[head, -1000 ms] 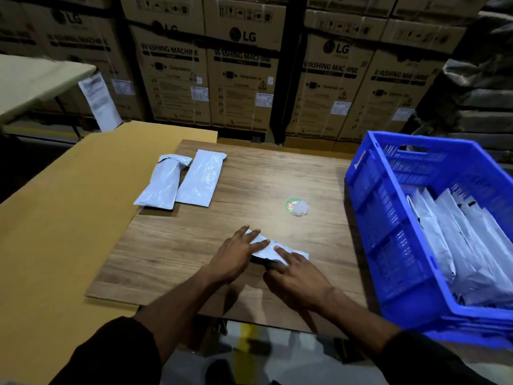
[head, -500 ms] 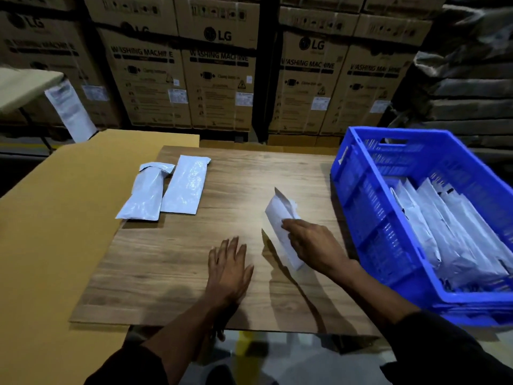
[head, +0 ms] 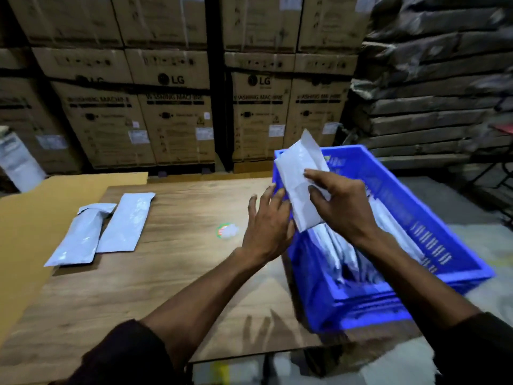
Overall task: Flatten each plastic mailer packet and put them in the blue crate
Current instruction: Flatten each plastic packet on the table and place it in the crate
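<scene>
Right hand point(head: 340, 207) grips flattened mailer packet point(head: 301, 184) upright over blue crate point(head: 416, 207), angled to slot in; left hand point(head: 268, 222) open, steadying its edge. Two packets point(head: 102, 229) wait on desk point(head: 172, 273).

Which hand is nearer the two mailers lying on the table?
Left. The left hand is raised to the right of the two mailers; the right hand is farther right, over the blue crate, gripping another mailer.

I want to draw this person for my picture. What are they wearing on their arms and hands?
Both arms have dark, almost black sleeves pushed up toward the elbows, so the forearms are bare. The left hand and right hand are bare too: no gloves, and no watch, ring or bracelet that I can see. The picture is slightly blurry.
</scene>
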`<state>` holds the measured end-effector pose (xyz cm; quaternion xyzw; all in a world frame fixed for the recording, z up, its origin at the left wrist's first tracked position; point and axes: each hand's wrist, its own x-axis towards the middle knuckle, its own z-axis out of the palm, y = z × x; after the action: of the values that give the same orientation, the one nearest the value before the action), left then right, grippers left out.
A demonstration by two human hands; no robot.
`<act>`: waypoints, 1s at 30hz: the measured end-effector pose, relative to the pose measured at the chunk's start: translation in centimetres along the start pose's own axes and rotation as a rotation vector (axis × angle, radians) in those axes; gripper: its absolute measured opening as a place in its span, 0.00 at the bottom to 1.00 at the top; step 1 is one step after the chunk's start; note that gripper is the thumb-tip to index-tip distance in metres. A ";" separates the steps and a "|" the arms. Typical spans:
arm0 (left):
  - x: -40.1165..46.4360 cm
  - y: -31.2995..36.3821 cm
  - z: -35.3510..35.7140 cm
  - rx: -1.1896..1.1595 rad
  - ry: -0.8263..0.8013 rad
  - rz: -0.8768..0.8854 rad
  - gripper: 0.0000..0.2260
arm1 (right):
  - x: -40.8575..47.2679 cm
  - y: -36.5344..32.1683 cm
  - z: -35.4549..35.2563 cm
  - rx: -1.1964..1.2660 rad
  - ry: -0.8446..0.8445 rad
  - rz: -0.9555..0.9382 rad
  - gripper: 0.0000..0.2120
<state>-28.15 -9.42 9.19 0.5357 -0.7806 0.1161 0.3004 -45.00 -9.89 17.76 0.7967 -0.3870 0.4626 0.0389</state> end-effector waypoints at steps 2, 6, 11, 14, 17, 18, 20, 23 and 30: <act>2.6 3.3 0.8 -0.011 -0.024 0.011 0.23 | 0.0 3.2 -3.4 -0.015 0.013 0.023 0.17; 5.9 9.2 3.5 -0.022 -0.184 0.054 0.22 | -1.5 9.3 -8.6 -0.140 -0.018 0.018 0.16; 7.4 15.0 6.9 0.013 -0.583 0.172 0.37 | -5.1 15.6 -12.6 -0.243 -0.127 0.113 0.17; 7.1 16.8 9.6 0.057 -0.715 0.200 0.46 | -6.5 17.3 -13.2 -0.255 -0.183 0.113 0.17; 6.9 18.3 11.8 0.082 -0.765 0.201 0.53 | -7.1 18.4 -13.5 -0.274 -0.224 0.091 0.16; 6.8 18.6 12.4 0.100 -0.767 0.210 0.54 | -7.2 18.8 -13.4 -0.280 -0.235 0.091 0.16; 6.8 19.0 13.5 0.121 -0.754 0.225 0.55 | -7.3 19.4 -13.2 -0.278 -0.255 0.118 0.16; 7.2 19.1 14.6 0.119 -0.741 0.216 0.49 | -7.3 20.1 -12.7 -0.294 -0.293 0.125 0.17; 7.5 19.0 15.0 0.063 -0.665 0.225 0.49 | -7.2 21.2 -12.2 -0.350 -0.318 0.133 0.16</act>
<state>-52.36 -15.10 4.41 0.4639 -0.8858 -0.0085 -0.0014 -69.44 -15.37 12.87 0.8134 -0.5140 0.2590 0.0847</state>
